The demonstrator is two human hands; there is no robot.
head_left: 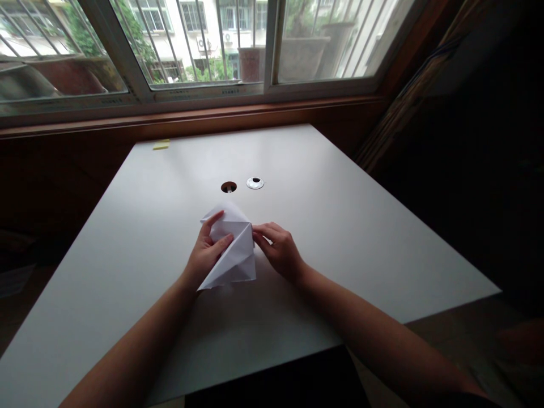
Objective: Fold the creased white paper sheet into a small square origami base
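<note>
Folded white paper (240, 249) held over the middle of the surface (340, 238): best to steady one side and work the edge lightly, so the creases stay crisp and nothing crumples.
The left hand (202, 258) clasps it, thumb across the near face, index finger extended, other fingers hidden; the right hand (281, 249) has its fingers bunched, pinching the right edge, as both forearms angle inward.

Tiny lettering (230, 91) on the window frame (199, 99), too small, unreadable
</note>
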